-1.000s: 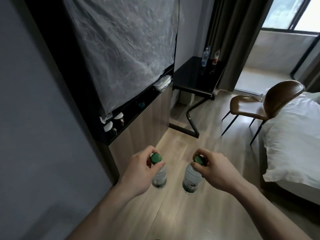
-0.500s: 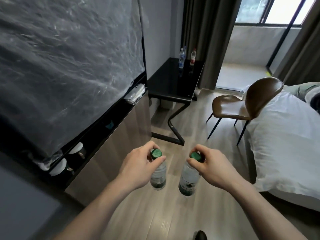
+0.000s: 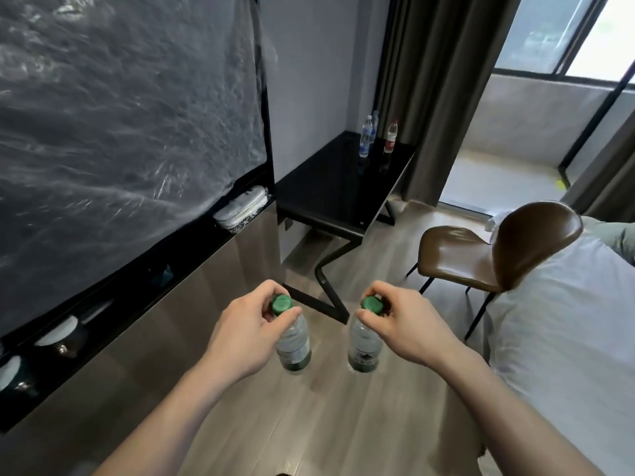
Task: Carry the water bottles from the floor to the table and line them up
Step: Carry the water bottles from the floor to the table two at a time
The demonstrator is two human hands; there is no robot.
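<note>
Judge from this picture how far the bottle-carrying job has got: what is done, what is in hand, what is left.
Done: three bottles already stand at the far end of the table. In hand: the left hand grips the left bottle by its neck, the right hand the right bottle, both carried above the floor. Left: walk to the table, set both down and line them up.

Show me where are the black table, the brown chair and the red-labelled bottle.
black glossy table [image 3: 330, 187], head view, bare top.
brown leather chair [image 3: 536, 242], head view, backrest.
red-labelled clear bottle [image 3: 390, 139], head view, label.
</note>
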